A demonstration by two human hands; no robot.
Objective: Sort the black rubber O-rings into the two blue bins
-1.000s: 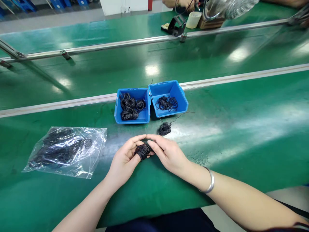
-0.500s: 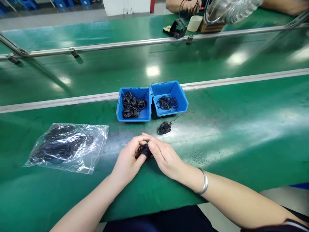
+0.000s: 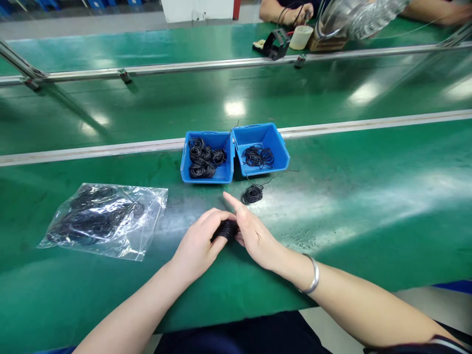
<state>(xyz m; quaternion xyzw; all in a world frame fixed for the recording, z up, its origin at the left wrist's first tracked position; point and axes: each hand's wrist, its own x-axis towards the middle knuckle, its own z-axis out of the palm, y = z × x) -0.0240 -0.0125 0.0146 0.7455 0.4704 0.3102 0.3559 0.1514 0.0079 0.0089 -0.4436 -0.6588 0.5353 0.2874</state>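
My left hand (image 3: 199,243) and my right hand (image 3: 253,235) meet over the green bench, both closed around a bundle of thin black rubber rings (image 3: 224,229) stacked on my left fingers. My right forefinger sticks out straight above the bundle. Just beyond them a small loose bundle of black rings (image 3: 252,193) with a trailing thread lies on the bench. Two blue bins stand side by side further back: the left bin (image 3: 186,164) holds several tied ring bundles, the right bin (image 3: 278,147) holds loose rings.
A clear plastic bag (image 3: 105,220) of black rings lies to the left. A metal strip (image 3: 92,151) runs across the bench behind the bins. Far back, another person's hands (image 3: 295,12) work beside a cream tape roll (image 3: 301,37) and a black tool (image 3: 275,42).
The ring bundle has been pushed further into my left hand's grip, and my right hand has closed against it with the forefinger now lifted straight. The view has tilted slightly.
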